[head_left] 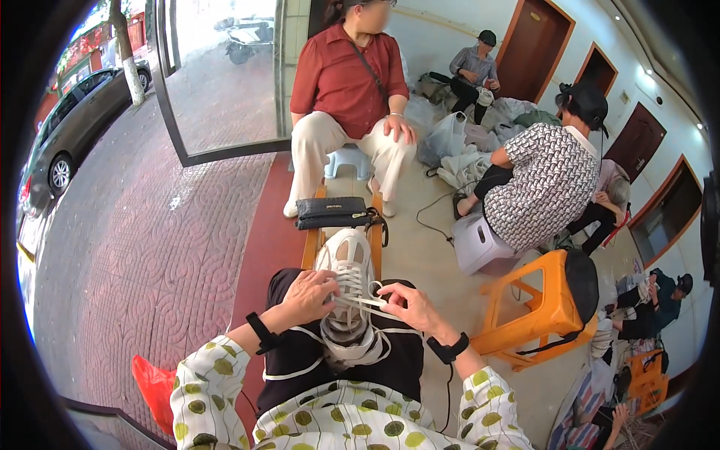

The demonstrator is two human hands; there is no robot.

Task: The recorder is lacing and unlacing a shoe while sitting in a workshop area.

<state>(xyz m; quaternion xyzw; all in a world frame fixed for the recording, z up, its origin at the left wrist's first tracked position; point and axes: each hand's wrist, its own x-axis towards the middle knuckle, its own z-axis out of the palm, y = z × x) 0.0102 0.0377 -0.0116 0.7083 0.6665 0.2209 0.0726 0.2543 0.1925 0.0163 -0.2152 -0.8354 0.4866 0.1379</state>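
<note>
A white lace-up sneaker (349, 247) rests on my lap between my knees, its toe pointing away from me and its opening toward me. White shoelace (363, 301) runs crosswise over the tongue between my hands. My left hand (309, 295) lies at the shoe's left side, fingers bent and closed at the lace by the eyelets. On the right, my right hand (411, 307) pinches the lace between thumb and forefinger, with a loop standing up beside it. Several rows above are laced. The fingertips of my left hand are partly hidden.
Ahead, a black purse (330, 212) lies on a wooden bench (376, 251). A person in red (349, 82) sits beyond it on a blue stool (348, 161). To my right stands an orange stool (517, 300). A red plastic bag (155, 390) is at lower left.
</note>
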